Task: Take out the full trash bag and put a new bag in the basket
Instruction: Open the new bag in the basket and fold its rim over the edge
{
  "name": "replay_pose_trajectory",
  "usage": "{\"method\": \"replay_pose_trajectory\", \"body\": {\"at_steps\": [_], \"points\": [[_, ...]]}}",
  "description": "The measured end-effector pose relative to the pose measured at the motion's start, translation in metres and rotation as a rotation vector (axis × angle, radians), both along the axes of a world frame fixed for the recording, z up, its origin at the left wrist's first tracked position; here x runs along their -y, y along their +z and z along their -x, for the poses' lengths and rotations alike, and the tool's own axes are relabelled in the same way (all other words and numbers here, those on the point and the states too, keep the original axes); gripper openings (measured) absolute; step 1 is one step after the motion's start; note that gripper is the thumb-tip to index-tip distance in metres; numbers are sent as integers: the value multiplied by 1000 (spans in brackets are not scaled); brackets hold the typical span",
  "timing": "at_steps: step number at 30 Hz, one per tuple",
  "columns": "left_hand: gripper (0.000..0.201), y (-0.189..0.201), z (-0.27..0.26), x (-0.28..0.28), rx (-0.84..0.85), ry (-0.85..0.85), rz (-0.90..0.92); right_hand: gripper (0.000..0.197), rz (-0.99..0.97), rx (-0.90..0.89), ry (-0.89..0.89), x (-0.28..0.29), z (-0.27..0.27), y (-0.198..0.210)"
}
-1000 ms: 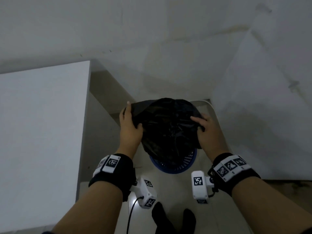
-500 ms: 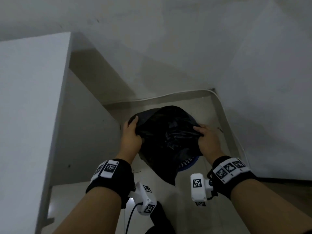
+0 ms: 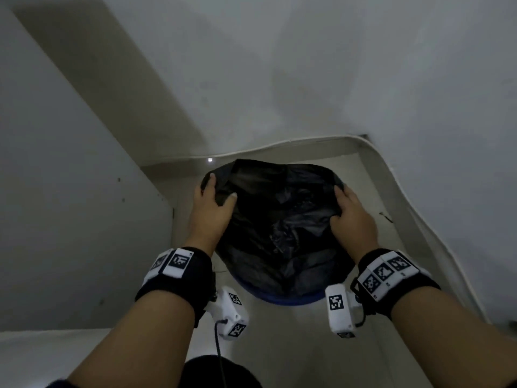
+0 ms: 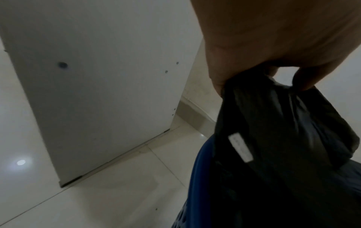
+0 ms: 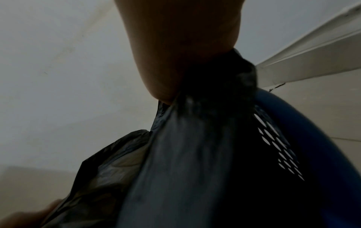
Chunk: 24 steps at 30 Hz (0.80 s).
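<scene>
A black trash bag [image 3: 279, 219] sits in a blue perforated basket [image 3: 291, 298] on the floor in the room's corner. My left hand [image 3: 212, 203] grips the bag's left rim, thumb inside and fingers outside. My right hand [image 3: 347, 214] grips the right rim the same way, so the mouth is stretched open between them. In the left wrist view the left hand [image 4: 259, 77] pinches a bunched fold of the bag [image 4: 283, 146] above the blue basket [image 4: 201, 177]. In the right wrist view the right hand [image 5: 179, 64] clutches gathered bag plastic [image 5: 185, 154] beside the basket wall [image 5: 312, 138].
A white cabinet side [image 3: 70, 205] stands close on the left. Walls meet just behind the basket, with a white cable [image 3: 279, 145] along the skirting that runs down the right wall. Pale floor tiles [image 3: 293, 345] lie in front; my foot [image 3: 212, 371] shows at the bottom edge.
The view has tipped down and closer to the basket. Both hands have spread the bag's mouth wider and lowered it over the blue basket, which now shows only at its near rim.
</scene>
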State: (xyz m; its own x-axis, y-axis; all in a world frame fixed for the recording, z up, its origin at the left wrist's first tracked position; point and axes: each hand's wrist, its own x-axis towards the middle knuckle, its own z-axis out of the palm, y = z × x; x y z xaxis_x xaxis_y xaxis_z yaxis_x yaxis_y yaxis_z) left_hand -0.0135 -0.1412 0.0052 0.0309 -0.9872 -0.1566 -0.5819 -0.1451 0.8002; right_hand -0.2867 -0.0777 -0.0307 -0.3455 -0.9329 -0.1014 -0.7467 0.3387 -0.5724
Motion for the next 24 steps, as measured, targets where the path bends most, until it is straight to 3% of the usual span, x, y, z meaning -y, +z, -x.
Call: {"method": "replay_pose_trajectory", "body": {"at_steps": [5, 7, 9, 11, 13, 15, 17, 20, 21, 23, 24], "points": [[85, -31, -11, 28, 214, 30, 89, 77, 75, -86, -109, 25, 25, -12], [86, -38, -12, 36, 382, 44, 26, 71, -46, -111, -119, 33, 33, -15], [87, -36, -4, 39, 587, 63, 40, 55, -177, -6, -178, 39, 36, -17], [79, -33, 10, 41, 644, -1, 277, 41, -230, 28, -235, 43, 34, -17], [62, -32, 27, 43, 640, -127, 519, 35, -235, -102, -215, 48, 29, -16], [47, -33, 45, 44, 629, -273, 573, 35, -140, -225, -172, 55, 26, -16], [41, -37, 58, 46, 538, -394, 485, 42, 67, -283, -101, 58, 24, -20], [50, -52, 69, 54, 534, -493, 245, 49, 296, -26, 109, 63, 25, -24], [54, -58, 70, 58, 554, -507, 176, 46, 283, 14, 181, 63, 25, -26], [57, -67, 71, 69, 568, -513, 77, 37, 223, -73, 268, 64, 26, -31], [56, -70, 72, 74, 578, -502, 60, 43, 190, -106, 284, 66, 28, -34]]}}
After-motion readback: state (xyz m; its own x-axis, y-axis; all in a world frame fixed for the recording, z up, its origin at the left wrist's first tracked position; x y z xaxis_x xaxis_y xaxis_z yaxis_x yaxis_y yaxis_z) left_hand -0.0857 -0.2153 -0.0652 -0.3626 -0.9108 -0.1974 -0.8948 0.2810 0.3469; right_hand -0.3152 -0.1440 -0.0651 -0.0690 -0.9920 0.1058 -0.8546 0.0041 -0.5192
